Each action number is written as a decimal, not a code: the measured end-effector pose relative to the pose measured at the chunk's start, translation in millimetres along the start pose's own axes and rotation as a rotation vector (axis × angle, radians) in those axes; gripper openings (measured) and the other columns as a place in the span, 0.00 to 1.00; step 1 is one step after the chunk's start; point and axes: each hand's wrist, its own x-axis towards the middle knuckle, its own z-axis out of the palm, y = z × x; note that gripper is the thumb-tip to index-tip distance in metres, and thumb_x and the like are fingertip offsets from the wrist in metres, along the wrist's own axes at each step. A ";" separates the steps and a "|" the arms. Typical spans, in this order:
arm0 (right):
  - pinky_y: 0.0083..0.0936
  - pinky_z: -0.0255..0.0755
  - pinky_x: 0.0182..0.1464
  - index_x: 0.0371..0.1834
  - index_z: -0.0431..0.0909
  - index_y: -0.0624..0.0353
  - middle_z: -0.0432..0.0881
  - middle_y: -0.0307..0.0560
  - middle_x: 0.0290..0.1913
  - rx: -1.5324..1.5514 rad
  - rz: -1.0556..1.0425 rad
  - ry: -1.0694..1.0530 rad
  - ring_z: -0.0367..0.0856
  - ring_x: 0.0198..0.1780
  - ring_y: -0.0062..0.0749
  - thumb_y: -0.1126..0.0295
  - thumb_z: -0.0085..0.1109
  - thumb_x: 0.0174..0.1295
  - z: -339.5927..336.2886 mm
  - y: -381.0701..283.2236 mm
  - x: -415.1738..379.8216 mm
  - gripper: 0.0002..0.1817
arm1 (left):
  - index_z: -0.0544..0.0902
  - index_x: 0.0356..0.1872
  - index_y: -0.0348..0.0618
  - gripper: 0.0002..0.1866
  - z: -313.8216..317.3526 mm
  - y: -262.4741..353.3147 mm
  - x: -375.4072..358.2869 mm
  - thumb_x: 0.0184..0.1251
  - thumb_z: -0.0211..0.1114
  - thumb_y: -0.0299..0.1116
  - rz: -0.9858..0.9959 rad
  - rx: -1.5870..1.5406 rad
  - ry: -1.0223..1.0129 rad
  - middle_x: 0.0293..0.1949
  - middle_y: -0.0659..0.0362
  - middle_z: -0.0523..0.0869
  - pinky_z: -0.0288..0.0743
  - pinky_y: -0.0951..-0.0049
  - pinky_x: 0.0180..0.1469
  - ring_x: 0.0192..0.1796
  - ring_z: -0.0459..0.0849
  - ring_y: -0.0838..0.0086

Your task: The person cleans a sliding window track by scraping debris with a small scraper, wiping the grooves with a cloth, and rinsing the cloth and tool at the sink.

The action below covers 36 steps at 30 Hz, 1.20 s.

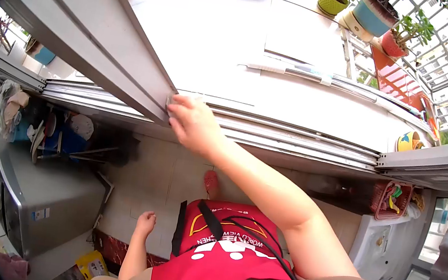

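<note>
My right hand (195,123) reaches up to the lower end of the grey window frame (154,87), its fingers closed against the frame's edge. A small pale piece of something shows between the fingertips and the frame, too small to name. Below the hand runs the metal window track (271,130). Low at my side, away from the window, my left hand (146,222) hangs with its fingers curled in, and nothing shows in it.
Beyond the track lies a white ledge (221,36) with potted plants (332,0) and metal poles (346,87). A grey appliance (54,208) stands at left. A red basket (390,200) sits near a white sink (384,243) at right.
</note>
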 end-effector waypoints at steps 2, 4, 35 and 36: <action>0.32 0.67 0.58 0.53 0.75 0.64 0.74 0.49 0.52 -0.283 -0.093 -0.062 0.72 0.55 0.39 0.65 0.57 0.60 19.4 -0.4 -19.0 0.20 | 0.78 0.52 0.31 0.19 -1.1 -9.5 -1.6 0.63 0.59 0.31 -0.024 -0.029 0.014 0.36 0.51 0.85 0.78 0.72 0.40 0.36 0.84 0.71; 0.31 0.67 0.56 0.57 0.71 0.65 0.72 0.46 0.53 -0.287 0.025 -0.240 0.71 0.56 0.35 0.58 0.57 0.61 -0.8 6.0 -32.5 0.26 | 0.80 0.51 0.32 0.19 6.3 -7.2 -5.1 0.62 0.61 0.34 -0.060 -0.013 -0.030 0.34 0.51 0.86 0.77 0.70 0.39 0.35 0.84 0.69; 0.39 0.73 0.45 0.30 0.81 0.62 0.78 0.52 0.35 -0.779 0.880 0.011 0.78 0.40 0.45 0.65 0.60 0.59 -247.0 103.7 -191.6 0.10 | 0.81 0.45 0.36 0.10 49.7 384.4 -89.7 0.65 0.58 0.27 1.065 0.144 -0.111 0.38 0.52 0.84 0.75 0.72 0.45 0.41 0.83 0.67; 0.40 0.73 0.44 0.29 0.81 0.62 0.78 0.52 0.35 -0.809 0.885 -0.003 0.78 0.40 0.46 0.65 0.59 0.60 -238.9 101.4 -183.1 0.10 | 0.81 0.46 0.36 0.11 53.0 385.0 -89.3 0.65 0.57 0.26 1.036 0.143 -0.118 0.38 0.52 0.84 0.75 0.71 0.45 0.42 0.83 0.67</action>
